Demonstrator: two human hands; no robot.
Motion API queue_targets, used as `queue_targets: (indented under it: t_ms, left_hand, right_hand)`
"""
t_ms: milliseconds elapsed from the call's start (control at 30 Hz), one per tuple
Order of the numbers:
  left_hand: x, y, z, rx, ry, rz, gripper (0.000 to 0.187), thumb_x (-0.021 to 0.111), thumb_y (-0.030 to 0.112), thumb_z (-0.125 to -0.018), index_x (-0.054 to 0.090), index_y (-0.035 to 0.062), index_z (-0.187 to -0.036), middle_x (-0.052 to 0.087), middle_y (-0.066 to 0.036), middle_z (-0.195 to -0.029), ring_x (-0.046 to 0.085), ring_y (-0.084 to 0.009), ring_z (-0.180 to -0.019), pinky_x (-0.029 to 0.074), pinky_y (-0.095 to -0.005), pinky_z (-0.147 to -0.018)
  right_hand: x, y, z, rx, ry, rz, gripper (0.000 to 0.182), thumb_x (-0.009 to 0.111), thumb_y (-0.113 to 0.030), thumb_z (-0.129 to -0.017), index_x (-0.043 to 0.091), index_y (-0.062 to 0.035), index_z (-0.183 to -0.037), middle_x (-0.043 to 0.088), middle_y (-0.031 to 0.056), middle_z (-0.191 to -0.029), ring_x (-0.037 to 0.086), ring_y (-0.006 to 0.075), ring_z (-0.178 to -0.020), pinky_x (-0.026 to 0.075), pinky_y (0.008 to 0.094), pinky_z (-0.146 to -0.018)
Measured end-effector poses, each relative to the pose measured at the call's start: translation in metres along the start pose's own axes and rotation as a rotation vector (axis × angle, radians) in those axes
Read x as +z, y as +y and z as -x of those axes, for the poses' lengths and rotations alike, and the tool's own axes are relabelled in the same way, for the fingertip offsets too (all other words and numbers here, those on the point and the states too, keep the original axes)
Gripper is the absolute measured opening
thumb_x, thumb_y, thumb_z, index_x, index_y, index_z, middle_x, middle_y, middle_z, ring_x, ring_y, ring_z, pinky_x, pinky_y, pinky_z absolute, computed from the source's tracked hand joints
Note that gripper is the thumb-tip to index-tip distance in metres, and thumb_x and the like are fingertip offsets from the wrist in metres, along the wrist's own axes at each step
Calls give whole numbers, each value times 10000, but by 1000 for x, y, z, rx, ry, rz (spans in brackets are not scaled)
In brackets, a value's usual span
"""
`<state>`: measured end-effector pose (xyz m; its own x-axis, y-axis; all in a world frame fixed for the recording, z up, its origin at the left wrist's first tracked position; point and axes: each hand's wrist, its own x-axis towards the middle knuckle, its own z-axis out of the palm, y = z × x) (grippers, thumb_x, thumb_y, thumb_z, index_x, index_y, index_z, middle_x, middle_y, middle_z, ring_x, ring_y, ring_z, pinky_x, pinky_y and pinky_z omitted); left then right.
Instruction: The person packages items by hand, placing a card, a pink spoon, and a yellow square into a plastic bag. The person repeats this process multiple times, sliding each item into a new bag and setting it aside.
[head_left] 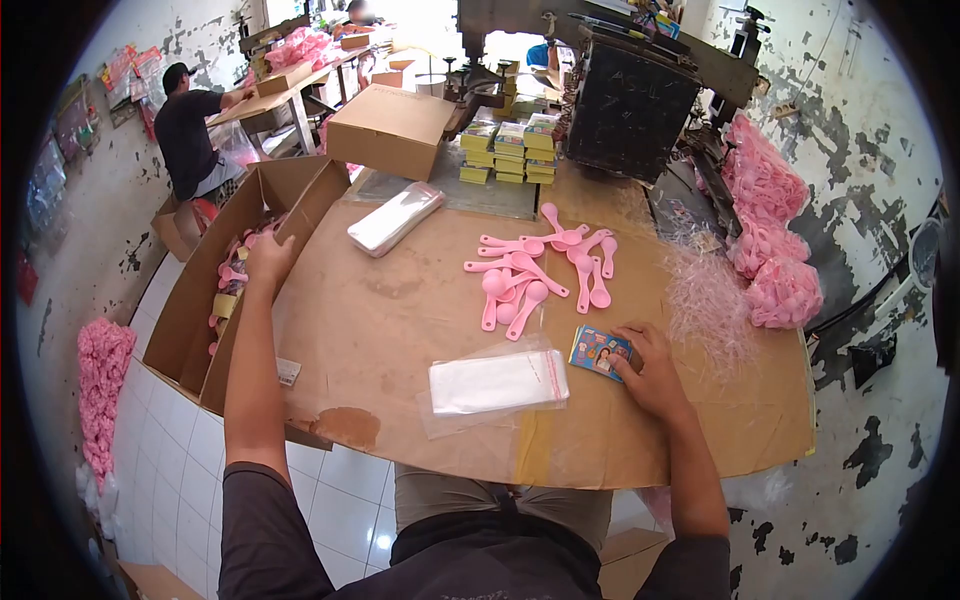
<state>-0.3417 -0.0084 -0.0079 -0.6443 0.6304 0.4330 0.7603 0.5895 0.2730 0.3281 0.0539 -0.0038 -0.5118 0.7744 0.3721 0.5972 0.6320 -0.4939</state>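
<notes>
My left hand (268,258) is at the open cardboard box (323,197) left of the table, over its inner side; what its fingers hold, if anything, is hidden. Pink spoons and packed items (232,272) lie inside that box. My right hand (648,372) rests on a small stack of blue printed cards (597,350) at the table's right, fingers on top of it. To the left of the cards lies a stack of clear plastic bags (497,382). A loose pile of pink spoons (523,277) sits behind them in the middle of the table.
Another bundle of clear bags (396,218) lies at the back left, near a closed carton (390,125). Card stacks (508,150) and a black machine box (630,100) stand behind. Bagged pink spoons (775,240) are at the right. A seated person (188,135) works at the far left.
</notes>
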Motion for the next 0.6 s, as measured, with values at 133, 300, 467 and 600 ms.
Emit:
queue_targets:
  t_ms: [133, 300, 467, 600]
  left_hand:
    - [10, -8, 9, 86, 7, -24, 381, 687, 272, -907, 671, -28, -1141, 708, -283, -1027, 691, -451, -978, 543, -525, -860]
    - [11, -11, 14, 112, -13, -90, 378, 672, 253, -919, 652, -16, -1184, 714, -273, -1032, 692, -448, -990, 546, -527, -870]
    - [8, -1, 20, 87, -20, -133, 449, 668, 250, -928, 613, -4, -1295, 716, -266, -1060, 688, -432, -1034, 549, -519, -883]
    - [6, 3, 26, 139, 54, -204, 505, 683, 283, -925, 602, -10, -1329, 716, -242, -1122, 686, -401, -1077, 547, -517, -897]
  right_hand:
    - [3, 2, -4, 2, -6, -16, 357, 745, -204, -892, 705, -34, -1203, 617, 160, -1232, 561, 342, -1207, 417, 445, -1068]
    - [3, 1, -4, -11, -5, -37, 347, 744, -205, -894, 710, -31, -1193, 629, 160, -1213, 572, 337, -1191, 421, 443, -1055]
    - [4, 0, -5, 0, -9, -55, 365, 741, -216, -898, 706, -19, -1203, 634, 163, -1213, 576, 336, -1189, 415, 443, -1060]
    - [4, -2, -4, 10, -17, -45, 398, 746, -223, -897, 697, -15, -1232, 628, 166, -1231, 570, 338, -1205, 405, 443, -1077]
